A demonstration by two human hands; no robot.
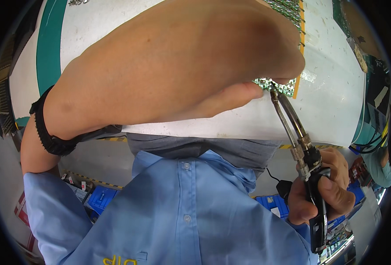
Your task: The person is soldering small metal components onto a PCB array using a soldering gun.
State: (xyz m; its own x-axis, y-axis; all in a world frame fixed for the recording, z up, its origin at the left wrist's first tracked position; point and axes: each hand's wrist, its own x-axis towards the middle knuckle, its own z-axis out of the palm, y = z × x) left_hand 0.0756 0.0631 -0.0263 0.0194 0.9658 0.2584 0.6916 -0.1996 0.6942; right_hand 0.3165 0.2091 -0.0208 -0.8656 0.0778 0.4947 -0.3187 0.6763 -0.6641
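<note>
My right hand (pixel 336 187) is wrapped round the black handle of a soldering iron (pixel 315 194) with a metal solder-feed tube beside its barrel. Its tip points up and away from me, reaching a green circuit board panel (pixel 286 89) on the white table. From the left, my forearm crosses the picture, so my left hand (pixel 266 48) is over the panel. The left thumb stretches toward the iron's tip while the other fingers curl under; anything between them is hidden behind the hand. More of the panel, with many small metal parts and a yellow edge strip, shows beyond the hand.
The white table (pixel 332 101) carries a green band (pixel 49 53) on the left. Small metal parts (pixel 77 2) lie at its far left. Blue bins (pixel 102 197) stand below near the floor. Cables (pixel 383 137) and another person's sleeve (pixel 376 165) are at the right.
</note>
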